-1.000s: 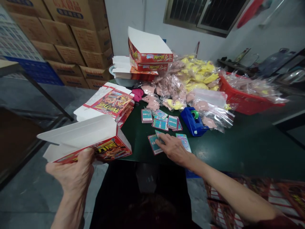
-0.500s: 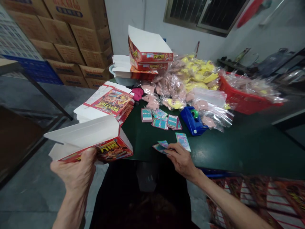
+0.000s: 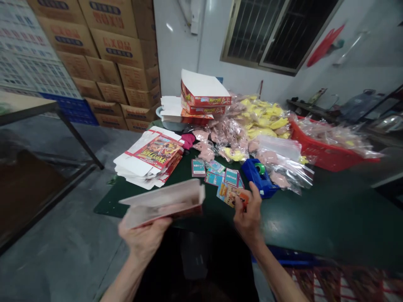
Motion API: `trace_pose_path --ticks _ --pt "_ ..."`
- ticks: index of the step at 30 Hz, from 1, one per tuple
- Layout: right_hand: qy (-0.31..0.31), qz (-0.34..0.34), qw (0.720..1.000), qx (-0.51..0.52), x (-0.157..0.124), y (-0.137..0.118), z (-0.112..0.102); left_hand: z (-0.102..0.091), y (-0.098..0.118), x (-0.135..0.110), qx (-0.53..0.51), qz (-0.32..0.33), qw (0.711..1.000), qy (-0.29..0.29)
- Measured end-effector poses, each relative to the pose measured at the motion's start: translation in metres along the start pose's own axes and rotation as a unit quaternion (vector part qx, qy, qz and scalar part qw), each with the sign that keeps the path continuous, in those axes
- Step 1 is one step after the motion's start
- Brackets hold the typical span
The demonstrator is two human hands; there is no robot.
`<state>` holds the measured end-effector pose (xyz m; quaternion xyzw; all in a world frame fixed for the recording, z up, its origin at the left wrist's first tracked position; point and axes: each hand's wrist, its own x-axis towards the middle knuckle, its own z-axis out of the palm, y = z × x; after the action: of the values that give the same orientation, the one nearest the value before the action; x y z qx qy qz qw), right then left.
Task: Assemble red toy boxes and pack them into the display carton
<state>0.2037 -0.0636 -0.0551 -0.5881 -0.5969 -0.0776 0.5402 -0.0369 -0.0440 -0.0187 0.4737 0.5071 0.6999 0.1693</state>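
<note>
Left hand [image 3: 146,237] and right hand [image 3: 250,216] are both occupied, each with its own load. At the lower centre-left of the frame, the left hand grasps an open printed box [image 3: 182,188] along its near side, thumb folded against the wall; that hold probably serves to leave the opening turned up and unobstructed. The box's inside is blurred, so I cannot tell what lies in it, nor whether its underside touches the table [image 3: 308,222]. Right of centre, the right hand pinches picture cards [image 3: 227,193] between thumb and fingers, their free ends pointing toward upper left, a light grip that likely suits something thin and flat; how many there are cannot be told. Just beyond them, loose teal cards [image 3: 199,167] lie in small groups near the middle, seemingly within easy reach, with a blue tape dispenser [image 3: 260,182] just beside the right hand. Flat cartons [image 3: 154,151] are piled left of centre, perhaps placed on the box-holding side for convenience. Farther up the frame, bagged pink and yellow pieces [image 3: 233,130] are heaped, apparently pushed back to leave working room, and a red basket [image 3: 330,155] holds more bags at right.
</note>
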Motion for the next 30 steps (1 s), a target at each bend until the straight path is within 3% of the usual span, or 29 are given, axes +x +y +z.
trace_pose_path --ticks 3,5,7,9,11,13,16,20,27,30 --pt "-0.1 -0.01 0.995 0.007 -0.004 0.002 0.003 0.016 -0.007 -0.01 -0.041 0.019 0.988 -0.145" --pt "-0.078 0.029 0.997 0.005 0.003 -0.003 -0.01 0.022 -0.009 -0.012 -0.063 0.029 0.973 -0.218" --pt "0.0 0.052 0.999 0.004 0.017 -0.018 -0.033 0.025 -0.008 -0.011 -0.067 0.047 0.969 -0.234" --pt "0.04 0.04 0.998 0.026 0.033 -0.04 -0.06 0.025 -0.003 -0.009 -0.052 0.077 0.969 -0.228" --pt "0.0 -0.015 0.999 0.041 0.048 -0.066 -0.08 0.023 0.004 -0.007 -0.022 0.115 0.968 -0.222" --pt "-0.1 -0.097 0.99 0.027 0.062 -0.089 -0.09 0.021 0.011 -0.005 0.01 0.158 0.963 -0.216" --pt "-0.203 -0.225 0.953 0.002 0.075 -0.105 -0.085 0.02 0.015 -0.006 0.02 0.202 0.955 -0.215" --pt "-0.227 -0.357 0.905 -0.047 0.078 -0.105 -0.07 0.021 0.016 -0.008 -0.009 0.223 0.95 -0.218" --pt "-0.223 -0.35 0.907 -0.072 0.05 -0.119 -0.031 0.025 0.014 -0.013 0.004 0.191 0.956 -0.222" --pt "-0.213 -0.321 0.92 -0.071 0.035 -0.124 -0.017 0.028 0.008 -0.015 -0.003 0.186 0.958 -0.218"
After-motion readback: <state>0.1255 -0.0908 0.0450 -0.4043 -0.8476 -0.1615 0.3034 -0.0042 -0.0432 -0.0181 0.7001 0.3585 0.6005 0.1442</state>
